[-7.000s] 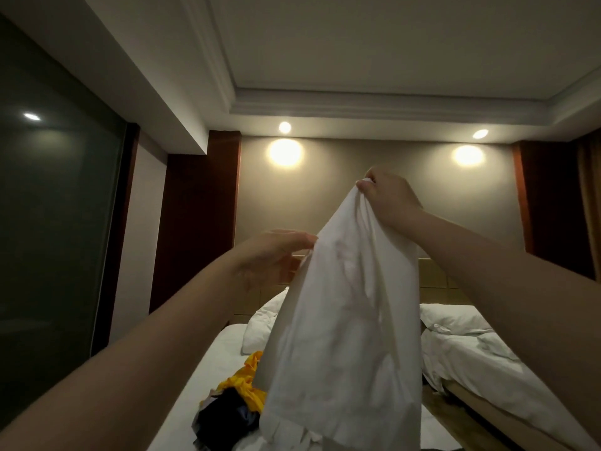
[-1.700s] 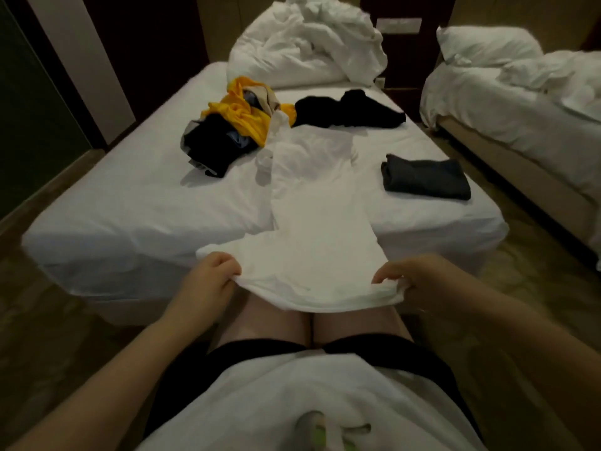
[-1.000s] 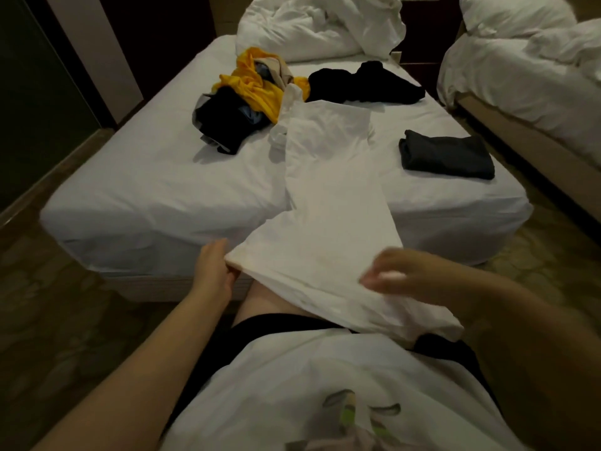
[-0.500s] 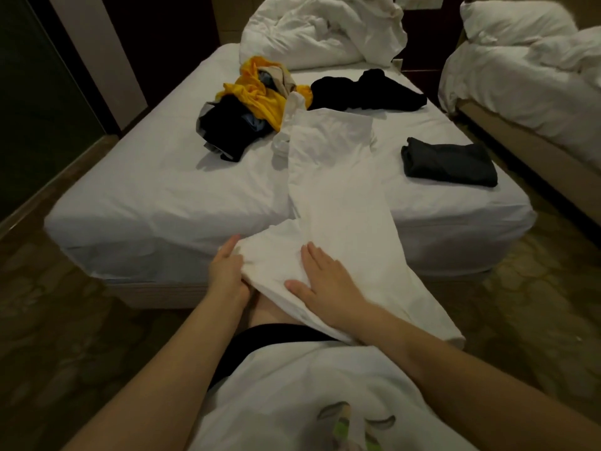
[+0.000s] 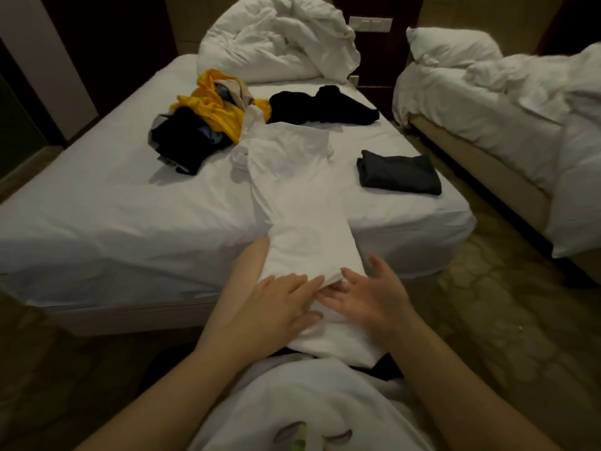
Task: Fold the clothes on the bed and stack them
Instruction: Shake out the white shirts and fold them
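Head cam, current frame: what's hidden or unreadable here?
- White garment: head view, near end partly covered by the left hand and right hand; type unclear.
- Yellow-and-black pile: head view, tangled; item count unreadable.
- Black garment: head view, too dark to identify.
- Second bed: head view, cut by the right edge.

bare sheet at the bed's [image 5: 97, 203] left, clothes pile [image 5: 201, 125] and folded dark garment [image 5: 400, 172] flanking the white garment [image 5: 292, 190]
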Demonstrator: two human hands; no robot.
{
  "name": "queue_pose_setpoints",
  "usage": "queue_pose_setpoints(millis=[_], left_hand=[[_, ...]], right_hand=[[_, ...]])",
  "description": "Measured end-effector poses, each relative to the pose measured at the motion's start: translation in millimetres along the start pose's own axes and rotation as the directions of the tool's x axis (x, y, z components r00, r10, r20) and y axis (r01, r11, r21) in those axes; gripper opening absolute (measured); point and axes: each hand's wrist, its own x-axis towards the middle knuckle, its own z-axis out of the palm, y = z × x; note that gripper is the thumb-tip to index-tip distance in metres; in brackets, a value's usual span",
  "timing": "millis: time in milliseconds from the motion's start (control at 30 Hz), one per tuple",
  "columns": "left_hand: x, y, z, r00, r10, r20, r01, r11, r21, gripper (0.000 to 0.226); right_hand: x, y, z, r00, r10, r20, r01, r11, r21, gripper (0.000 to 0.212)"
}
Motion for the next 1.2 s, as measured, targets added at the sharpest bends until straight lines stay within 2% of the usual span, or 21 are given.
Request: queue_pose_setpoints(millis=[33,100,167,233,333,433,500,567,633,700,800,867,1000,1100,1133,1200], left_hand=[[-3.7,-3.9,3.8,0.999,0.011,0.039,-0.014,0.998,0.064,0.051],[-6.9,-4.6,8.5,0.999,-0.021,0.04,0.018,0.996,0.089,0.046],[-6.7,-3.7,4.1,0.998,-0.064,0.003,0.063,0.992,0.11,0.043],[-6.2,-8.4,0.1,0.993,-0.101,-0.063,0.108,0.986,0.127,0.038],[-6.4,-13.0,-5.8,0.96,-0.244,-0.137,0.24,0.97,-0.047,0.04],[-10.1,-10.0,-15.8,0.898,-0.422,-0.122,0.388,0.893,-0.229,0.045],[-16.0,-11.0,-19.6,0.881,-0.456,-0.127,0.418,0.875,-0.244,0.045],[-23.2,-12.7,-19.4,0.883,-0.45,-0.135,0.425,0.887,-0.181,0.045],[-30.4,-11.6,-18.5,0.893,-0.433,-0.123,0.424,0.901,-0.092,0.044],[-33.0,-7.4,-20.7,0.874,-0.478,-0.084,0.477,0.878,-0.037,0.049],[-25.6,-3.9,-24.3,0.835,-0.548,-0.043,0.547,0.836,-0.039,0.064],[-18.9,-4.7,-25.7,0.817,-0.576,-0.026,0.575,0.817,-0.041,0.066],[-21.9,-8.7,-30.4,0.815,-0.58,-0.014,0.579,0.811,0.083,0.044],[-32.0,-6.4,-31.7,0.825,-0.565,-0.014,0.563,0.82,0.105,0.035],[-34.7,-4.6,-32.0,0.824,-0.567,-0.011,0.564,0.816,0.128,0.036],[-37.0,-3.0,-31.0,0.824,-0.566,0.025,0.552,0.812,0.188,0.037]], right_hand=[[-0.5,1.4,6.1,0.998,0.045,-0.045,-0.047,0.997,-0.062,0.046],[2.4,2.7,23.3,0.995,0.033,-0.099,-0.061,0.955,-0.289,0.031],[13.9,2.2,34.7,0.98,-0.095,-0.172,0.002,0.879,-0.477,0.031],[27.9,3.5,44.3,0.955,-0.234,-0.184,0.047,0.729,-0.683,0.037],[40.6,12.4,49.9,0.911,-0.406,-0.072,0.136,0.461,-0.877,0.043],[34.9,16.8,38.9,0.808,-0.577,0.121,0.237,0.131,-0.963,0.044],[29.9,20.5,32.3,0.797,-0.567,0.209,0.235,-0.028,-0.972,0.041],[28.7,25.5,29.2,0.81,-0.527,0.258,0.234,-0.112,-0.966,0.04],[28.4,31.3,31.0,0.788,-0.531,0.313,0.264,-0.168,-0.95,0.04],[28.0,35.3,33.7,0.763,-0.543,0.351,0.297,-0.188,-0.936,0.041],[27.6,36.2,35.0,0.803,-0.511,0.306,0.29,-0.113,-0.95,0.046],[26.7,34.8,33.5,0.821,-0.503,0.27,0.28,-0.057,-0.958,0.047],[26.1,28.5,36.9,0.824,-0.525,0.214,0.257,0.01,-0.966,0.044],[27.2,28.3,46.8,0.809,-0.535,0.243,0.328,0.067,-0.942,0.041],[27.8,28.8,47.5,0.805,-0.534,0.257,0.325,0.036,-0.945,0.041],[29.3,29.4,42.8,0.832,-0.489,0.261,0.229,-0.126,-0.965,0.043]])
